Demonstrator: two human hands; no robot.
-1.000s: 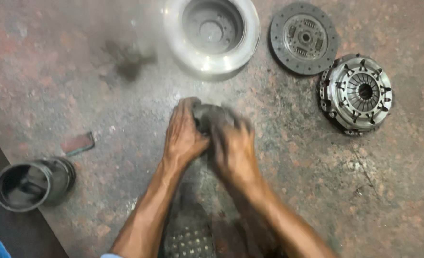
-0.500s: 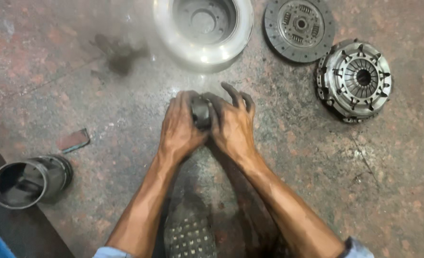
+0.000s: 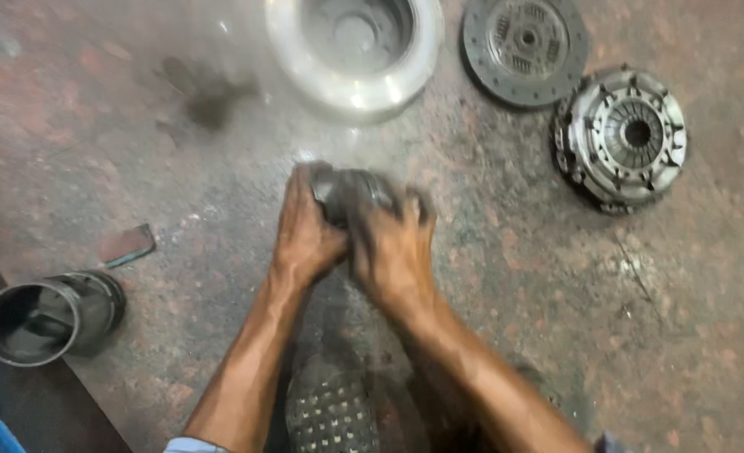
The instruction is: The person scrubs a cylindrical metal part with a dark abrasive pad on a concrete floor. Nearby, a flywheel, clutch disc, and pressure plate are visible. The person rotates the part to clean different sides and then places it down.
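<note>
hands (image 3: pixel 351 239) | both grip dark round part (image 3: pixel 351 191) | speckled floor (image 3: pixel 515 277)

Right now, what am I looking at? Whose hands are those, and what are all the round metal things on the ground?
The picture comes from a camera worn on a person's head, looking down, so the two arms are that person's own. The left hand and right hand are wrapped together around a small dark, greasy part; it is blurred, so I cannot say just what it is. Everything sits on a stained, speckled floor. Farther away lie a shiny metal drum, a flat dark disc with a hole in the middle, and beside it a grey round plate with metal fingers. At the left edge a black tube lies on its side. Between the arms is a patterned shoe.
</note>
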